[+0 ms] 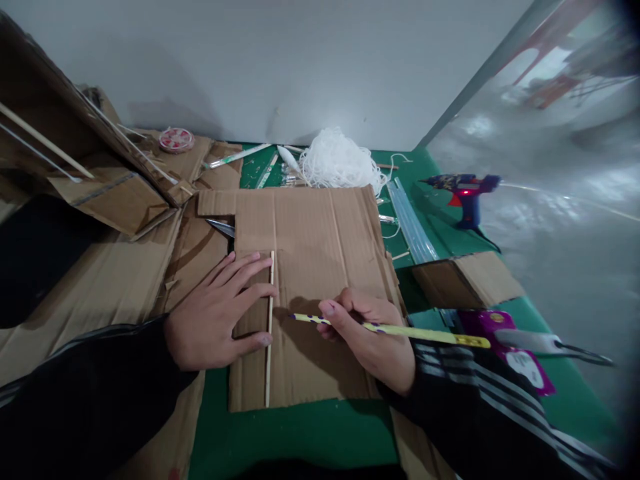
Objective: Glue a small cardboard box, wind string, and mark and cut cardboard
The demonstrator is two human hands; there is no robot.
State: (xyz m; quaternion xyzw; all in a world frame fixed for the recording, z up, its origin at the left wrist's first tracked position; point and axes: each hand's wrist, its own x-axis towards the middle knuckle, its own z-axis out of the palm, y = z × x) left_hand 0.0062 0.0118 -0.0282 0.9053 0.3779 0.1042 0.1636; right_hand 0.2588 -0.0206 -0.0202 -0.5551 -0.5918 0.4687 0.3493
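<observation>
A flat sheet of brown cardboard (315, 227) lies in front of me. Along its left part runs a thin pale wooden stick (269, 367), placed lengthwise. My left hand (225, 310) rests on the sheet with fingers spread, its fingertips and thumb touching the stick. In my right hand (367, 333) is a yellow pencil with dark spots (425, 332), pinched between thumb and fingers. The pencil's tip points left, a short way from the stick; whether it touches the cardboard I cannot tell.
A cardboard structure (115, 200) stands at the left. White string (340, 160) is heaped by the wall. To the right are a blue glue gun (467, 197) with a red light, clear glue sticks (413, 223), a cardboard block (467, 280) and a purple package (530, 373). Scissors (220, 228) poke out behind the sheet.
</observation>
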